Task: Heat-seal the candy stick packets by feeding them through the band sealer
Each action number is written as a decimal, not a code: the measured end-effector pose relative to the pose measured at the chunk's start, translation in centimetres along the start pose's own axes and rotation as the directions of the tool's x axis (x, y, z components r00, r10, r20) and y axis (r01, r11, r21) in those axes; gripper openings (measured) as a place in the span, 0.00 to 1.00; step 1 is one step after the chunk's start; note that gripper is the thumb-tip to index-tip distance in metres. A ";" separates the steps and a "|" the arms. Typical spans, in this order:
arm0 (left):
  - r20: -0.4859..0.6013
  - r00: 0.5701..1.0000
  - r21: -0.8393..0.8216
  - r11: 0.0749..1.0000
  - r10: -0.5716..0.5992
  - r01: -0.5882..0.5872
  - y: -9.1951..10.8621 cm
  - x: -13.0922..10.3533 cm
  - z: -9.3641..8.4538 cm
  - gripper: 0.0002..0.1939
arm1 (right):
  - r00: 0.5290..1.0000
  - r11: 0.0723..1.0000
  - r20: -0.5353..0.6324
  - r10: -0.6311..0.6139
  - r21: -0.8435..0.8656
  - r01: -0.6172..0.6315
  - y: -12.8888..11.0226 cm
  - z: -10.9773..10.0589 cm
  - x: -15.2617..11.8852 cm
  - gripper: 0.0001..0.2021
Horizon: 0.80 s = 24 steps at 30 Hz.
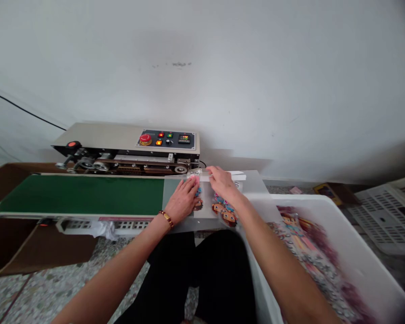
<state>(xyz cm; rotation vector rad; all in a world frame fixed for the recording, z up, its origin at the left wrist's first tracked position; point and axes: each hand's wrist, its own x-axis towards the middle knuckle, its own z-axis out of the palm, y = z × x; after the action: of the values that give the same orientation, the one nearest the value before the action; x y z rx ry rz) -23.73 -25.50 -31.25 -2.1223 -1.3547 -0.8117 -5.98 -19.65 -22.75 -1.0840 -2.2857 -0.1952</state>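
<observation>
A clear plastic packet with colourful cartoon figures (pixel 222 211) lies flat on the grey infeed plate at the right end of a sealing machine (pixel 128 148). My left hand (pixel 184 198) presses flat on the packet's left part, fingers spread, a beaded bracelet on the wrist. My right hand (pixel 222 182) rests on the packet's top edge, fingertips at the packet's open mouth near the machine's sealing slot (pixel 192 171). The green conveyor belt (pixel 84 193) stretches away to the left with nothing on it.
A white plastic bin (pixel 324 211) at my right holds several more cartoon packets. The machine's control panel (pixel 167 138) shows a red stop button and lit lamps. A white slatted crate (pixel 388 211) stands far right. A brown cardboard box (pixel 6 243) sits under the belt's left end.
</observation>
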 end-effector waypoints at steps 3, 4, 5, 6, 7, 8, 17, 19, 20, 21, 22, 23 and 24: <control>0.034 0.999 0.012 1.000 -0.011 0.011 -0.5 -0.2 -0.5 0.26 | 0.999 1.000 -0.033 -0.002 -0.021 0.001 1.8 -0.6 -2.6 0.19; 0.042 0.999 0.016 1.000 -0.021 0.020 -0.7 -0.4 -0.8 0.26 | 0.999 0.999 -0.048 0.006 -0.039 -0.007 2.4 -0.7 -3.5 0.18; 0.048 0.998 0.019 0.999 -0.033 0.032 -1.1 -0.7 -1.1 0.25 | 0.998 0.998 -0.067 0.014 -0.061 -0.018 3.0 -0.7 -4.3 0.18; 0.049 0.998 0.020 0.999 -0.047 0.046 -1.6 -1.2 -1.4 0.25 | 0.996 0.996 -0.085 0.020 -0.088 -0.027 3.6 -0.7 -5.1 0.18; 0.050 0.997 0.020 0.998 -0.061 0.060 -2.3 -1.7 -1.8 0.25 | 0.995 0.993 -0.098 0.024 -0.117 -0.035 4.1 -0.6 -5.8 0.18; 0.052 0.996 0.017 0.997 -0.071 0.071 -3.1 -2.3 -2.4 0.25 | 0.995 0.989 -0.102 0.021 -0.147 -0.036 4.6 -0.5 -6.3 0.18; -0.115 0.974 0.194 0.957 -0.198 0.217 -8.5 -6.3 -6.3 0.19 | 0.980 0.962 0.025 -0.196 -0.188 0.197 1.2 0.8 -4.5 0.17; -0.149 0.974 0.182 0.963 -0.170 0.196 -6.5 -5.2 -5.6 0.17 | 0.975 0.963 0.031 -0.220 -0.154 0.222 -0.2 1.1 -3.4 0.17; -0.142 0.980 0.161 0.974 -0.139 0.162 -5.3 -4.5 -5.0 0.17 | 0.975 0.966 0.032 -0.219 -0.132 0.222 -0.6 1.3 -3.1 0.18; -0.125 0.987 0.141 0.983 -0.104 0.121 -3.9 -3.6 -4.2 0.17 | 0.976 0.969 0.025 -0.217 -0.113 0.219 -0.8 1.4 -2.9 0.18; -0.107 0.992 0.124 0.989 -0.067 0.080 -2.6 -2.6 -3.3 0.17 | 0.976 0.971 0.013 -0.215 -0.102 0.216 -0.7 1.5 -3.0 0.19; -0.090 0.996 0.106 0.994 -0.026 0.036 -1.3 -1.6 -2.5 0.18 | 0.978 0.973 -0.002 -0.210 -0.096 0.209 -0.3 1.6 -3.3 0.20; -0.072 0.997 0.090 0.996 0.014 -0.007 -0.3 -0.8 -1.7 0.19 | 0.980 0.975 -0.014 -0.200 -0.099 0.198 0.3 1.6 -3.8 0.21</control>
<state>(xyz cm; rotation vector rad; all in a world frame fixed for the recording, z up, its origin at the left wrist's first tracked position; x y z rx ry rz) -24.60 -27.04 -30.59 -2.0106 -1.3169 -0.8004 -4.59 -21.37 -26.31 -0.8931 -2.3830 -0.4013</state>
